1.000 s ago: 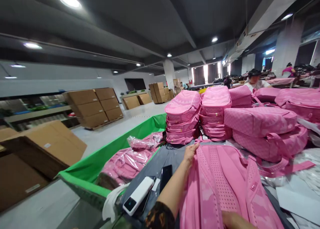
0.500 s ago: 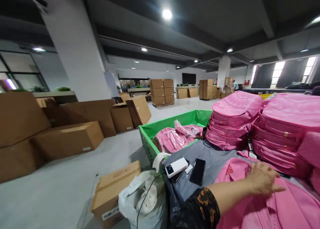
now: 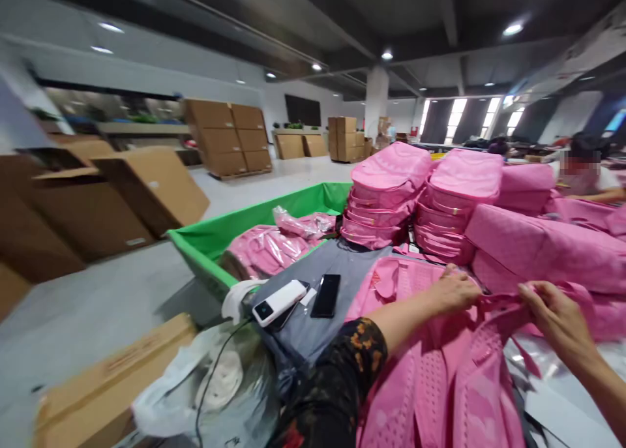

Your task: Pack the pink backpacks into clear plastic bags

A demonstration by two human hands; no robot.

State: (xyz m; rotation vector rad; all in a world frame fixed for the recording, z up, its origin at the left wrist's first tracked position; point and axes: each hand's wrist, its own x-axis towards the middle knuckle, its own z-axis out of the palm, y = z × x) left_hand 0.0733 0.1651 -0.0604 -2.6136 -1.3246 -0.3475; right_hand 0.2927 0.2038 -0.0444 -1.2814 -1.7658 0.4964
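Observation:
A pink backpack (image 3: pixel 435 363) lies in front of me on the grey-covered table, its perforated shoulder straps facing up. My left hand (image 3: pixel 454 291) is closed on the upper edge of this backpack, though its fingertips are partly hidden. To the right, my right hand (image 3: pixel 555 314) pinches a pink strap of the same backpack between thumb and fingers. The strap stretches between both hands. Just beyond them stand stacked pink backpacks (image 3: pixel 381 194), with a second stack (image 3: pixel 454 200) beside it.
Left of the backpack lie a black phone (image 3: pixel 325 296) and a white power bank (image 3: pixel 278 302) with a cable. A green bin (image 3: pixel 200 239) holds plastic-wrapped pink bags. A plastic bag (image 3: pixel 180 383) and carton (image 3: pixel 112 383) stand lower left. Another person (image 3: pixel 581 167) is at the far right.
The view has turned right. My right hand has come into view and holds the strap. My left hand, earlier spread over the backpack, is now closed on its upper edge.

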